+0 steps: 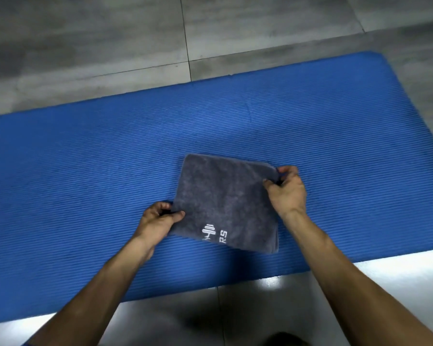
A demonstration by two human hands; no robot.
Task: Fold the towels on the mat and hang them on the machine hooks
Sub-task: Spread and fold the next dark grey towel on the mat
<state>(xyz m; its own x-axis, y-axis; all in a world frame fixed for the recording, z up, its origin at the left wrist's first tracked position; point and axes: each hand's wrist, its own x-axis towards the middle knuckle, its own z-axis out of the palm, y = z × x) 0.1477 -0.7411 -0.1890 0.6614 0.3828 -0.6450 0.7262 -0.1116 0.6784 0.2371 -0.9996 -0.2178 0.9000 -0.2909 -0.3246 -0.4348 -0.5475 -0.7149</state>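
Note:
A grey towel [223, 201], folded into a small rectangle with a white dumbbell logo near its front edge, lies on the blue ribbed mat [85, 171]. My left hand [158, 221] pinches the towel's left edge between thumb and fingers. At the far right corner, my right hand [286, 191] pinches the folded layers. Both forearms reach in from the bottom of the view. No machine hooks are in view.
The mat lies across a grey tiled floor [110, 46], with its far edge running up to the right. Glossy floor [260, 308] shows below the mat's near edge, and a dark shape sits at the bottom edge.

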